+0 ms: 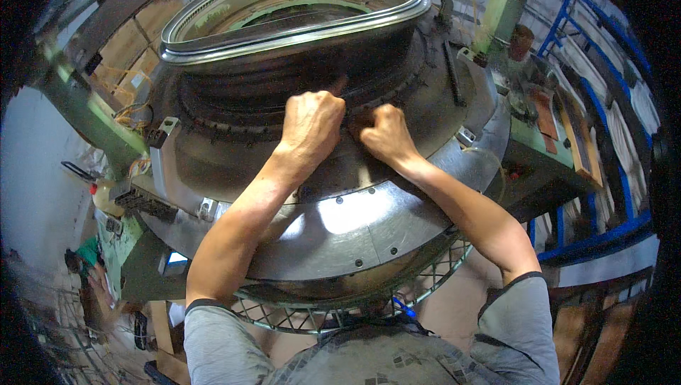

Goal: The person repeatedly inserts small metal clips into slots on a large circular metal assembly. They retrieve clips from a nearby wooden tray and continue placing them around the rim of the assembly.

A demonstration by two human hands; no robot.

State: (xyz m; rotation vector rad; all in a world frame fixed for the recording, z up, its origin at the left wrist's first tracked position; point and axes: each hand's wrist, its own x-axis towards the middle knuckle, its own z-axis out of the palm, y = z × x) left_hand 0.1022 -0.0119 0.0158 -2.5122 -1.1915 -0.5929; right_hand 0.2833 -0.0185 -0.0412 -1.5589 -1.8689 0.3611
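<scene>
Workshop clutter rings a big round knitting machine [340,222] with a grey steel bed. Both hands meet at its dark needle cylinder [234,105]. His left hand [311,124] is fisted, apparently around a thin tool, though I can't make it out. His right hand [384,133] presses curled fingers against the same ribbed band, just beside the left. Above sits a bright metal ring [284,30]. Blue racking [603,236] stands to the right.

fingertips of left hand [312,124] and right hand [383,135] hidden against machine [397,101], held tool unclear
</scene>
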